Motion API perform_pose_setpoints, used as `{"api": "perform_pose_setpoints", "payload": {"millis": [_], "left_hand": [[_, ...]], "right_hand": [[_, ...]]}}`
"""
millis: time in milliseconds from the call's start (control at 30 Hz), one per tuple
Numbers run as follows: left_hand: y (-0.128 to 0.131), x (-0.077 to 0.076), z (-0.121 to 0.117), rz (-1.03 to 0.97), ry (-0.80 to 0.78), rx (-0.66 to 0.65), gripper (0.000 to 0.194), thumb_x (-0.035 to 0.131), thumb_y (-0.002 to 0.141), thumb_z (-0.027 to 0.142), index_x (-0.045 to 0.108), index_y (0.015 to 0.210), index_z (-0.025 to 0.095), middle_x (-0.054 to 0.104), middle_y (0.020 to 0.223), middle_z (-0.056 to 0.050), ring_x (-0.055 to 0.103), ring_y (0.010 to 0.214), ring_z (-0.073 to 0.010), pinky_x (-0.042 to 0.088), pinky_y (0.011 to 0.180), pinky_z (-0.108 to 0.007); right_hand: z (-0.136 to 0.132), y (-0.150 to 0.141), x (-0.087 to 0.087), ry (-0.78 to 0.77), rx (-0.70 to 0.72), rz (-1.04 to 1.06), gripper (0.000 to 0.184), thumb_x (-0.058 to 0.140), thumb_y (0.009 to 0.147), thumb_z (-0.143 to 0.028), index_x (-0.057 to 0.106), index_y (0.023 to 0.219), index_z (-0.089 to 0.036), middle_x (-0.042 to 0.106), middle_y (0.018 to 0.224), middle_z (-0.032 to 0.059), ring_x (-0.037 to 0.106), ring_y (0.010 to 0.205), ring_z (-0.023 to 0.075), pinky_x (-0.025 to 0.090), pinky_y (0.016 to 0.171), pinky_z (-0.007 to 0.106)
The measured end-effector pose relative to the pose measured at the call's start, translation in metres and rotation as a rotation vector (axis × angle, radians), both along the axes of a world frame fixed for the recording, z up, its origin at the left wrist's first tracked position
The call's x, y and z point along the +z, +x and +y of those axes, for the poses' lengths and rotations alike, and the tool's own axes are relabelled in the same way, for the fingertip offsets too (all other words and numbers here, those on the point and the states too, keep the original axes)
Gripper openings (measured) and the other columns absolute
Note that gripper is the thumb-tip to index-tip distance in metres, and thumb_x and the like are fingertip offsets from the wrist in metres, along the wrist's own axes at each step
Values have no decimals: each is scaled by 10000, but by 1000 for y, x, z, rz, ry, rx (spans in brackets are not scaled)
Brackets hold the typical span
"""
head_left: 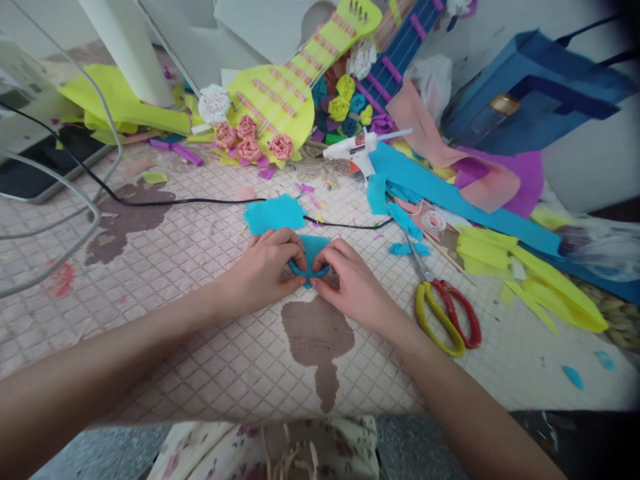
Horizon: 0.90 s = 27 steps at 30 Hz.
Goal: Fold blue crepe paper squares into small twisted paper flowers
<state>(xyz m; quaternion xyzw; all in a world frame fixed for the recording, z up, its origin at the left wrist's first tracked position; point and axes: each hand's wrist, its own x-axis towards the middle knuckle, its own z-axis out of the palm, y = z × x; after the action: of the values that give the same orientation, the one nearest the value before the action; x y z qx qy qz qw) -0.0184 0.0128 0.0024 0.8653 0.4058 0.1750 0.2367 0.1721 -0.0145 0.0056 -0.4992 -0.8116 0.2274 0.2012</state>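
Note:
A small piece of blue crepe paper (316,248) is pinched between both hands above the tablecloth, its near edge rolled or folded over. My left hand (273,263) closes on its left end with thumb and fingers. On the opposite end, my right hand (345,277) grips the paper the same way. Just beyond the left fingers lies a flat stack of blue paper pieces (276,213). Scissors with one yellow and one red handle (443,310) rest to the right of my right hand, blades partly spread and pointing away.
A white glue gun (353,148) lies behind the hands, and a black cable (200,200) crosses the table. Farther back are a yellow paper guitar (280,100) with pink flowers and a blue bag (520,87). Yellow crepe strips (550,280) spread at right; a tablet (45,160) sits left.

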Motion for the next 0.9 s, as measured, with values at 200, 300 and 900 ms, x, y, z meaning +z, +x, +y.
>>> {"api": "perform_pose_setpoints", "payload": {"millis": [200, 300, 900], "left_hand": [[0, 0, 0, -1, 2, -18, 168, 679, 717, 284, 601, 833, 192, 534, 990, -44, 518, 973, -249, 362, 857, -435], [0, 1, 1, 24, -18, -13, 313, 752, 639, 363, 602, 856, 194, 529, 1001, -42, 513, 974, -261, 361, 848, -438], [-5, 1, 5, -15, -44, -77, 288, 670, 753, 457, 603, 868, 201, 543, 1013, -48, 509, 992, -248, 374, 868, -430]], "right_hand": [[-2, -1, 4, -32, -6, -8, 122, 599, 767, -156, 525, 856, -195, 495, 928, 53, 513, 919, 200, 448, 798, 344], [-1, 0, 6, -41, 6, -18, 188, 643, 728, -175, 517, 866, -196, 494, 947, 53, 504, 957, 213, 440, 827, 357], [-3, -7, -2, 41, -61, -59, 132, 616, 782, -238, 492, 811, -206, 502, 902, 58, 510, 907, 222, 442, 773, 366]]}}
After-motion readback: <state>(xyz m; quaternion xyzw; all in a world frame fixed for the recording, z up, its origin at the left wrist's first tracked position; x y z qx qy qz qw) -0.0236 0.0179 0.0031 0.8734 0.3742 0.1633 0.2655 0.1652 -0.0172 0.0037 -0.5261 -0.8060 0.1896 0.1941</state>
